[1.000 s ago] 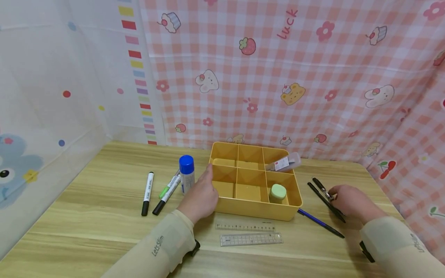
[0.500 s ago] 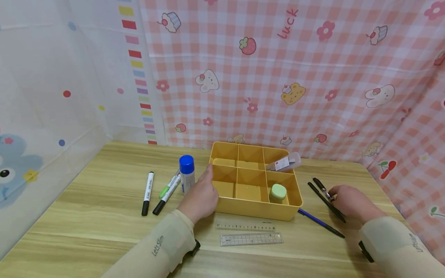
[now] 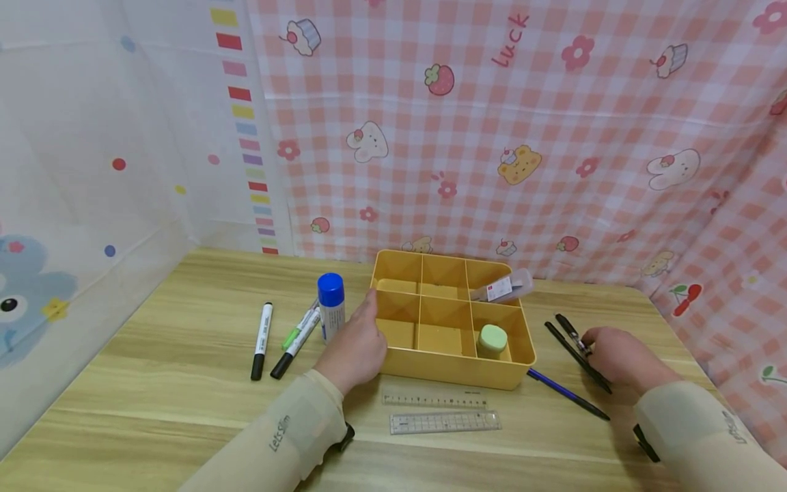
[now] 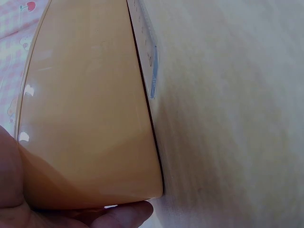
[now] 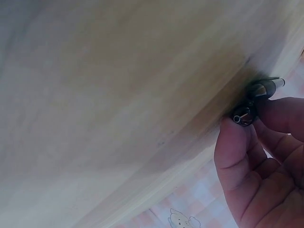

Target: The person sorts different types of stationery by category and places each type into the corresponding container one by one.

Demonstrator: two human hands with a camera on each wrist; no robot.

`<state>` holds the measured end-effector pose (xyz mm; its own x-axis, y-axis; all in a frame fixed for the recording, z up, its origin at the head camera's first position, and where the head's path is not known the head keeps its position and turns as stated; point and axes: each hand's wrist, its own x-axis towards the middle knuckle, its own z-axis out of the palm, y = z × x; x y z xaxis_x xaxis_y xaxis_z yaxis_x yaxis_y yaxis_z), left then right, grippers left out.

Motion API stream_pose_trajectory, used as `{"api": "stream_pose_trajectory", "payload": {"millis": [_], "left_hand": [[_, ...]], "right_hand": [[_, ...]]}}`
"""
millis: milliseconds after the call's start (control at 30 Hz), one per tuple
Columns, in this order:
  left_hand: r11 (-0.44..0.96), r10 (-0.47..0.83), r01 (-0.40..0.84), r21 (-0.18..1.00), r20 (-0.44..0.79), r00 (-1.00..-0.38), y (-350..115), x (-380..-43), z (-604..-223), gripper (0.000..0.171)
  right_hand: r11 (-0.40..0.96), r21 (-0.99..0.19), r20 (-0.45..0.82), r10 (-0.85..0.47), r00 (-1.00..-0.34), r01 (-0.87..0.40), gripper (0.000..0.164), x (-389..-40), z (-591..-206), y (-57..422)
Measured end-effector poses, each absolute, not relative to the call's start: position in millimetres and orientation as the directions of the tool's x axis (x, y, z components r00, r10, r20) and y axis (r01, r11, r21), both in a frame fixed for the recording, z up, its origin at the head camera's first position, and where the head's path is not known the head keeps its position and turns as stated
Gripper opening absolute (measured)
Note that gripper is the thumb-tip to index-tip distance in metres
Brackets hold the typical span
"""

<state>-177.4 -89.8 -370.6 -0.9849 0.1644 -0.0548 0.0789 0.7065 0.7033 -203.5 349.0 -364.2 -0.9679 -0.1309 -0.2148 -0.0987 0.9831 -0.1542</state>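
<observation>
On the left front corner of a yellow divided organizer box, my left hand grips with thumb and fingers. In the left wrist view, a fingertip lies along the box's end wall. On the right side of the table, my right hand pinches a black-capped pen with a clear barrel between thumb and finger. Its end shows there in the right wrist view. A second, black pen lies right beside it. A blue pen rests nearer the box.
A green-topped item and a clear plastic case sit in the box's right compartments. Two clear rulers lie in front. A blue-capped glue stick stands left, near several markers. Patterned cloth hangs behind.
</observation>
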Motion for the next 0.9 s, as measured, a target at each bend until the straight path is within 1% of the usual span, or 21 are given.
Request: {"api": "stream_pose_trajectory", "payload": {"millis": [500, 900], "left_hand": [[0.703, 0.165, 0.079, 0.707, -0.053, -0.985, -90.4, -177.8, -370.6, 0.069], [0.707, 0.166, 0.081, 0.702, -0.053, -0.985, -89.9, -176.5, -368.7, 0.069]], "right_hand": [[0.984, -0.146, -0.225, -0.133, -0.965, -0.101, 0.032, -205.2, -366.7, 351.2], [0.983, -0.158, -0.197, -0.126, -0.972, -0.096, 0.034, -203.4, -362.1, 350.9]]}}
